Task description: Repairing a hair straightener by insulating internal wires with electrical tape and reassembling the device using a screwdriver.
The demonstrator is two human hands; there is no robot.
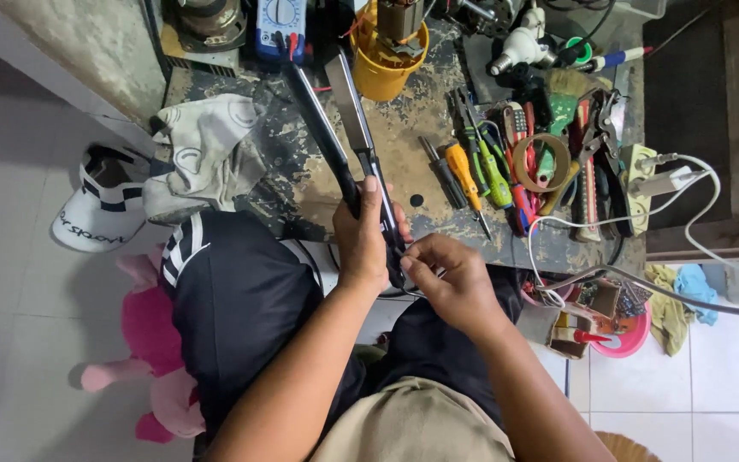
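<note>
My left hand (363, 239) grips the handle end of a black hair straightener (339, 128), whose two long plates spread open and point away over a worn workbench (404, 145). My right hand (451, 278) pinches something small at the straightener's hinge end, near its cord; what it pinches is hidden by the fingers. Both hands hover above my lap, just in front of the bench edge.
Screwdrivers (472, 175), pliers (596, 141), a tape roll (542, 161), a yellow cup (391, 56), a multimeter (280, 26) and a crumpled cloth (203, 150) lie on the bench. A power strip (643, 175) with white cables sits at the right. A pink plush toy (151, 342) lies on the floor.
</note>
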